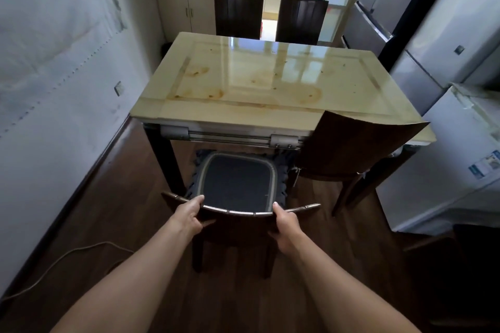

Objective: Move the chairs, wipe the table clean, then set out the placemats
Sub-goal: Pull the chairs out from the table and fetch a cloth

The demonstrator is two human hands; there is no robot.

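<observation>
A dark wooden chair (238, 227) with a blue seat cushion (238, 184) stands in front of me, its seat partly under the near edge of the cream table (230, 113). My left hand (188, 215) grips the top rail of its backrest on the left, and my right hand (285, 224) grips the rail on the right. Brown stains mark the glossy tabletop. A second dark chair (359, 146) stands at the table's near right corner. Two more dark chairs (238, 15) (301, 20) stand at the far side.
A white wall (59, 76) runs along the left. Fridges (433, 43) and a white appliance (460, 159) crowd the right side. A cable (54, 265) lies on the dark wood floor at the left. A cabinet (184, 5) stands at the back.
</observation>
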